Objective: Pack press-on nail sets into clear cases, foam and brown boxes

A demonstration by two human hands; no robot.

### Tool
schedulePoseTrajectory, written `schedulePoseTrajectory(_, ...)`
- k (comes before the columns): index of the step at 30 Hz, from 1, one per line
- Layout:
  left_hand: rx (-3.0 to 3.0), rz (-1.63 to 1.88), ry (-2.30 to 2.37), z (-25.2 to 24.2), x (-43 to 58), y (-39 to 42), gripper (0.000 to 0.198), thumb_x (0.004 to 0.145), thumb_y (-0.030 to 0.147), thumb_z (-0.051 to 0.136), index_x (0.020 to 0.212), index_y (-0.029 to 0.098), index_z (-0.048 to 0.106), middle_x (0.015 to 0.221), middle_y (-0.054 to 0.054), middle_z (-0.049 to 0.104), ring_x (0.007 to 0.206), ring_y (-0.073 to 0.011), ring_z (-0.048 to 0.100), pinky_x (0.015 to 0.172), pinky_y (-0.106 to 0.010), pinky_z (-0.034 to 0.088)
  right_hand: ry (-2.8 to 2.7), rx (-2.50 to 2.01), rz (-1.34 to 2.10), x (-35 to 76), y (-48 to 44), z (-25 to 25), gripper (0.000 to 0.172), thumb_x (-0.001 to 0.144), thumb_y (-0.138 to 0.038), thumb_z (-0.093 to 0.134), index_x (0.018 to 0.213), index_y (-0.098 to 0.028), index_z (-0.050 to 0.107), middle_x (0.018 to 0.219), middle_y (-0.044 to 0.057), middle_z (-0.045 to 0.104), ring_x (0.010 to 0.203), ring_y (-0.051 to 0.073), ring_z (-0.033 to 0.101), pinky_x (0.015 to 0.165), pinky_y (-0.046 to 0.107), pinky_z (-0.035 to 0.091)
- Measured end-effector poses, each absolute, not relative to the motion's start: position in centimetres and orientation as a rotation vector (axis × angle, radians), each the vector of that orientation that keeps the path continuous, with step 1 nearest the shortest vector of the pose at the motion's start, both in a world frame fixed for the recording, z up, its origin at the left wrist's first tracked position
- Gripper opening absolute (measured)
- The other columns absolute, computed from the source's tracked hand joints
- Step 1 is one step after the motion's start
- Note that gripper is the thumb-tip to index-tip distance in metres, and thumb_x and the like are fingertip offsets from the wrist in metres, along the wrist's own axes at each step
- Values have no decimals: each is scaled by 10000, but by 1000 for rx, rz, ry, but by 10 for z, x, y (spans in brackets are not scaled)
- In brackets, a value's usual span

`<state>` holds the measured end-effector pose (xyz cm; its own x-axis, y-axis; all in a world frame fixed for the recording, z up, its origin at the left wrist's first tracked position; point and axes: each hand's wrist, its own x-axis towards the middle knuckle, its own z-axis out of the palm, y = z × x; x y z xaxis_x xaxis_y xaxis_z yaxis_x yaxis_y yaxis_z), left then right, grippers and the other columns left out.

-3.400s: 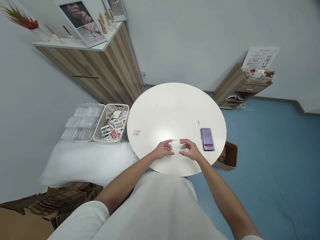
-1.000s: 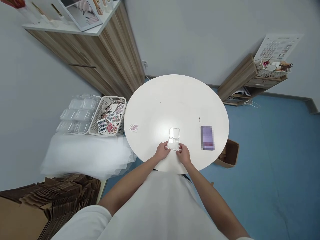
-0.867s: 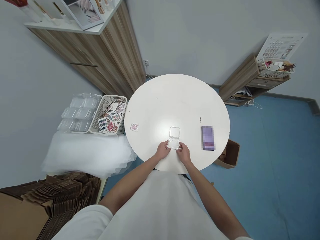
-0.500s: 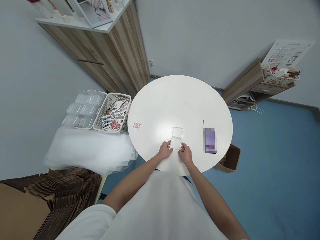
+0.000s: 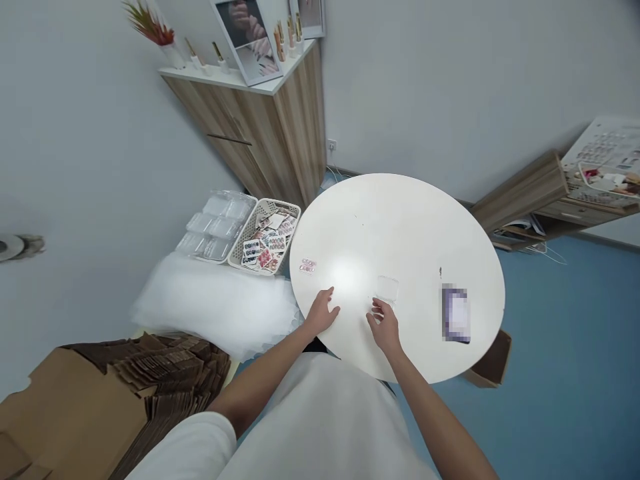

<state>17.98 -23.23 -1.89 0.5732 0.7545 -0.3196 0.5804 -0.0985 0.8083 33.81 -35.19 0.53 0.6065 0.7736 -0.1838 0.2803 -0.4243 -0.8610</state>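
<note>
A clear, hinged plastic case (image 5: pixel 387 288) lies open on the round white table (image 5: pixel 400 220), its near half partly covered by my right hand (image 5: pixel 385 325). That hand's fingers are curved and apart, with nothing seen between them. My left hand (image 5: pixel 321 312) is over the table's left part, thumb and fingers spread, holding nothing. Beyond it, close to the left edge, lies a small card of pink press-on nails (image 5: pixel 308 265). Whether my right hand touches the case I cannot tell.
Left of the table are a basket of nail cards (image 5: pixel 265 240), stacked clear cases (image 5: pixel 215 223), translucent bags (image 5: pixel 215 300) and folded cardboard (image 5: pixel 165 380). A blurred purple item (image 5: pixel 456 315) lies on the table's right. A cardboard box (image 5: pixel 493 363) stands on the floor, and a wooden cabinet (image 5: pixel 295 127) behind.
My left hand has let go of the open case and moved left towards the nail card. My right hand has come over the case's near half. The view has turned left.
</note>
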Motion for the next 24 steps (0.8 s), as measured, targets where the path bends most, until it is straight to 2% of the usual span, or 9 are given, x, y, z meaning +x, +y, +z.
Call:
schedulePoseTrajectory(4, 1958, 288, 1233, -16, 137, -183, 533, 747, 234, 502, 1253, 190, 341, 1138, -77, 431, 994, -180, 481, 888, -335, 389, -958, -1952, 944, 311, -301, 2, 396, 728, -264, 485, 1121, -222, 460, 1062, 52, 533, 884, 162, 536, 766, 340, 474)
schedulePoseTrajectory(7, 2058, 216, 1290, -15, 116, -146, 520, 747, 236, 507, 1239, 163, 357, 1138, -95, 428, 1024, -205, 463, 888, -335, 385, -1097, -2006, 988, 295, -263, -6, 402, 726, -235, 478, 1128, -227, 459, 1073, 47, 524, 918, 168, 524, 800, 347, 448)
schedulePoseTrajectory(11, 2163, 27, 1256, -14, 107, -105, 542, 722, 199, 536, 1235, 190, 363, 1163, -91, 398, 1003, -207, 480, 846, -310, 402, -1276, -2149, 835, 279, -222, -17, 409, 709, -233, 521, 1117, -222, 486, 1116, 72, 481, 1061, 228, 433, 873, 392, 373)
schedulePoseTrajectory(17, 2270, -202, 1154, -14, 115, -69, 611, 706, 124, 533, 1272, 220, 324, 1114, -86, 393, 877, -182, 527, 733, -264, 416, -1351, -2323, 684, 261, -183, -31, 489, 685, -328, 589, 1152, -264, 457, 1223, 81, 368, 1144, 280, 316, 896, 434, 300)
schedulePoseTrajectory(24, 2289, -304, 1106, -20, 123, -56, 676, 674, 109, 572, 1284, 226, 305, 1090, -84, 385, 835, -178, 536, 696, -261, 418, -1371, -2363, 680, 250, -158, -39, 620, 645, -348, 642, 1208, -290, 391, 1266, 93, 308, 1159, 296, 282, 884, 436, 291)
